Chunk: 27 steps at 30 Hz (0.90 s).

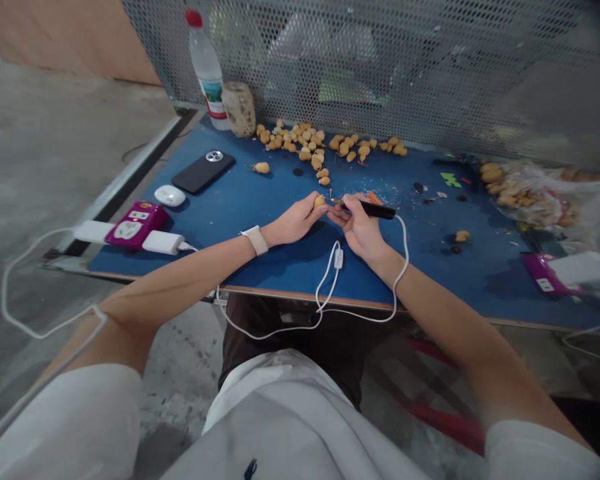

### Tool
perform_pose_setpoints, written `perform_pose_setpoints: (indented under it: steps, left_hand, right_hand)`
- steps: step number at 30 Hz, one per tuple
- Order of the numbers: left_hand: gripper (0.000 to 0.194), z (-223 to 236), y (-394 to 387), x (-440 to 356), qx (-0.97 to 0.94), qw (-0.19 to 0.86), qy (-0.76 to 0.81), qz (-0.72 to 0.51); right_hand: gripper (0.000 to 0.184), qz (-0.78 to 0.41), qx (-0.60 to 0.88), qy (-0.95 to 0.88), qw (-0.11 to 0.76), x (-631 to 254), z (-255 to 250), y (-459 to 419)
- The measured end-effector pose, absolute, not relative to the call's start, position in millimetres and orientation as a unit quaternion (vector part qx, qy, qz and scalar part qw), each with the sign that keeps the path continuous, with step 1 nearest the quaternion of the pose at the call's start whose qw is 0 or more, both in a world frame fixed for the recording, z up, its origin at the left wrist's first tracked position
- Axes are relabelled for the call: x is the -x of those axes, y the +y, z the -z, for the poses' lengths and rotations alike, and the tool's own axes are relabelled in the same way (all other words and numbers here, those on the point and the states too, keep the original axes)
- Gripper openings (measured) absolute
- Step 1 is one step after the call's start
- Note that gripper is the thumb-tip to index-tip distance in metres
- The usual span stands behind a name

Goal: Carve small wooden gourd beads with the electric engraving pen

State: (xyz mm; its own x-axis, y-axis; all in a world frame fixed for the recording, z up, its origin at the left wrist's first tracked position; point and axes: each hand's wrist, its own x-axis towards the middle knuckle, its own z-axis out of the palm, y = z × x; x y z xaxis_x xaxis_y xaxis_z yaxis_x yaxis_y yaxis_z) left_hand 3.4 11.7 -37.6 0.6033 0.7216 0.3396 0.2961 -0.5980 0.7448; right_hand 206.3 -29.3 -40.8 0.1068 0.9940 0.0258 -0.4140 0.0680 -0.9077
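Between the fingertips of my left hand, a small tan gourd is pinched over the table. My right hand grips a black corded pen tool, its metal tip pointing left and close to the gourd. Whether the tip touches the gourd I cannot tell. A white cord leaves the tool's right end and drops over the table's front edge, with an inline switch on it. Behind my hands lie many small gourds in a loose pile along the back.
On the blue table, a phone, a white case and a purple power strip lie left. A bottle and a jar stand before a perforated metal screen. Bagged gourds lie right.
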Motion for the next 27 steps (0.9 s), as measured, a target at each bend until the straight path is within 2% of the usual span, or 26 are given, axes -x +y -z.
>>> perform_pose_setpoints:
  steps: [20, 27]
  left_hand:
    - [0.039, 35.7, 10.9, -3.0, -0.833, 0.327, 0.315, -0.315]
    - [0.033, 35.6, 10.5, -2.7, -0.831, 0.336, 0.311, -0.316]
  right_hand:
    - [0.065, -0.543, 0.401, -0.383, 0.631, -204.8, 39.5, -30.9]
    - [0.066, -0.542, 0.404, -0.379, 0.632, -204.2, 38.7, -31.3]
